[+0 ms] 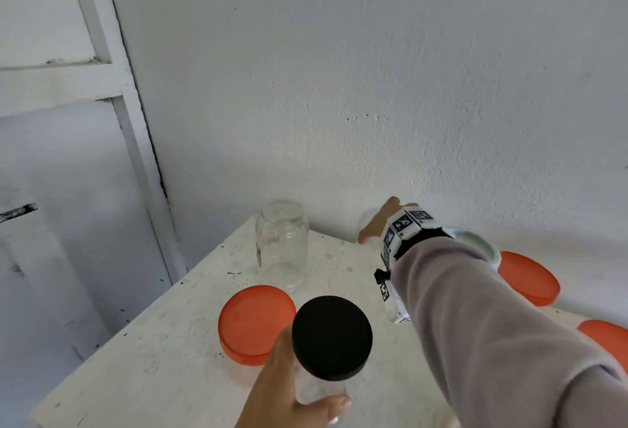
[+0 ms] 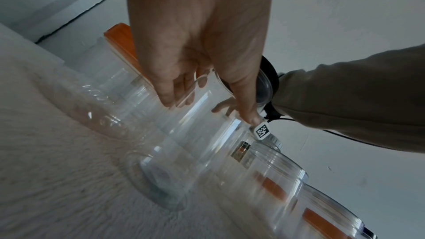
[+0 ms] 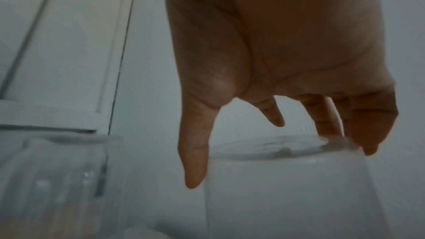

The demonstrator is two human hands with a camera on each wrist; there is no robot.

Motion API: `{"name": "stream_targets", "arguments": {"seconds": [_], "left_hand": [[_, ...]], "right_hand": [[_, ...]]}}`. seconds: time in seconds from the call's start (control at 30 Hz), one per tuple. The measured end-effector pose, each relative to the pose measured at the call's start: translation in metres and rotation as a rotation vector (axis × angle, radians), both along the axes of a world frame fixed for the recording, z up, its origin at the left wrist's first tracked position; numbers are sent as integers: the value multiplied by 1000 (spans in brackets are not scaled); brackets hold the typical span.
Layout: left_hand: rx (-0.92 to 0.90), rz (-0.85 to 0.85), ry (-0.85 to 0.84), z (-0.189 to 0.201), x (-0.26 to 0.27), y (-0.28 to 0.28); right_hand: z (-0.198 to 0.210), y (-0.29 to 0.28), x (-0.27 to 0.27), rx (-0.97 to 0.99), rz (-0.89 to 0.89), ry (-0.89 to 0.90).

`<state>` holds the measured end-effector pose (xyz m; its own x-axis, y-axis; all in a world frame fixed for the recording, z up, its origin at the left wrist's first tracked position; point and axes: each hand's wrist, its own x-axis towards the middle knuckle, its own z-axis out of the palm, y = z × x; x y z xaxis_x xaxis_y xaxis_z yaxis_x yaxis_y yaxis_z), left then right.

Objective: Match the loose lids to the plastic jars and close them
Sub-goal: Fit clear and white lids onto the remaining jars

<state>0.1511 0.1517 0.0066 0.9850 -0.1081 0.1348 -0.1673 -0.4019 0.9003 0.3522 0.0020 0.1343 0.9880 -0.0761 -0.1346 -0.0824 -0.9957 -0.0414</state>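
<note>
1. Jar with black lid: capped, near table edge; my left hand is wrapped round its clear body.
2. Right hand: stretched to the back of the table, fingers spread and loose over a small clear jar by the wall, tips at its rim, not yet closed on it.
3. Open tall jar: lidless, back left.
4. Orange lids: one beside the capped jar, more at right.
5. Step, as I judge: fetching the next jar. Next: close fingers, bring it forward, find its lid.
</note>
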Motion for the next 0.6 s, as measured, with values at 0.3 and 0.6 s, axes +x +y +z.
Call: {"name": "stream_targets", "arguments": {"seconds": [0.3,0.6], "left_hand": [[-77,32,-81,7,-11,-5],[-65,193,-86,6,-17,-26]], "right_hand": [[58,-32,-47,529,-40,-119],[57,-113,-165,1226,-24,-120]]}}
